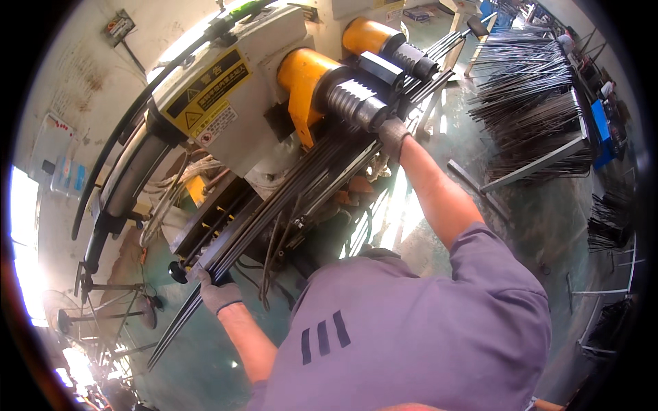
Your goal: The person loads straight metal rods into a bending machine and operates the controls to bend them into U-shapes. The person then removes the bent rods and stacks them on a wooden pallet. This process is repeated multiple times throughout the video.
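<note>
1 head-worn fisheye view looks down at close range on left hand (pixel 221 294) and right hand (pixel 394 138)

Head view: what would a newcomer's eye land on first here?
Probably the bright yellow housing at top centre, with a dark ribbed roller at its right end. Next, the long dark rods slanting down to the lower left, the gloved left hand at their lower stretch and the gloved right hand by the roller. At upper right, a big rod stack.
</note>
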{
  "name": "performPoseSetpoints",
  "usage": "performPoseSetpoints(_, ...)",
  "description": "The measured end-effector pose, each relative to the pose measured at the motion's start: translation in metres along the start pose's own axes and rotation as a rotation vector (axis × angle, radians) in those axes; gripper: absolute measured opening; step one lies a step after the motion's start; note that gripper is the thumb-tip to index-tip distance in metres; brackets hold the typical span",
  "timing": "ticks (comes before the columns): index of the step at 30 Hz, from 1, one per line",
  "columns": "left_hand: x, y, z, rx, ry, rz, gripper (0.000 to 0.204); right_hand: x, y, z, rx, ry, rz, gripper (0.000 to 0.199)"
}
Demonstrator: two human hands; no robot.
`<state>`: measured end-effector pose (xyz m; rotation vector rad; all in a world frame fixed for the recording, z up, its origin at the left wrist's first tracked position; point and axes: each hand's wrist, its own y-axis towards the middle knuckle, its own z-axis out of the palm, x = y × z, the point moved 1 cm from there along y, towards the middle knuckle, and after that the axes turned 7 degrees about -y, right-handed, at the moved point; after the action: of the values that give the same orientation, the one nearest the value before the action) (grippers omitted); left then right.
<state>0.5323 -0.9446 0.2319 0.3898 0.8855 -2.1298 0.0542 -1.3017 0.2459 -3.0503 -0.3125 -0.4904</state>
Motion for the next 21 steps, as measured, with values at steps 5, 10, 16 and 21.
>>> performPoseSetpoints(5, 0.057, -0.014, 0.044, -0.024, 0.06, -0.129, 0.029, -0.029, 0.024, 0.066, -0.201, -0.118, 0.105, 0.028)
performPoseSetpoints(10, 0.065, -0.026, 0.06, 0.208, 0.025, -0.181, 0.038, -0.018, 0.018, 0.067, -0.319, 0.706, 0.357, 0.033)
performPoseSetpoints(16, 0.04, -0.008, 0.039, 0.094, 0.065, -0.007, 0.038, 0.009, -0.047, 0.018, -0.374, 1.371, 0.562, 0.046)
performPoseSetpoints(21, 0.087, -0.029, 0.061, 0.027, 0.017, -0.062, 0.032, 0.006, -0.083, 0.033, -0.31, 1.505, 0.65, 0.037)
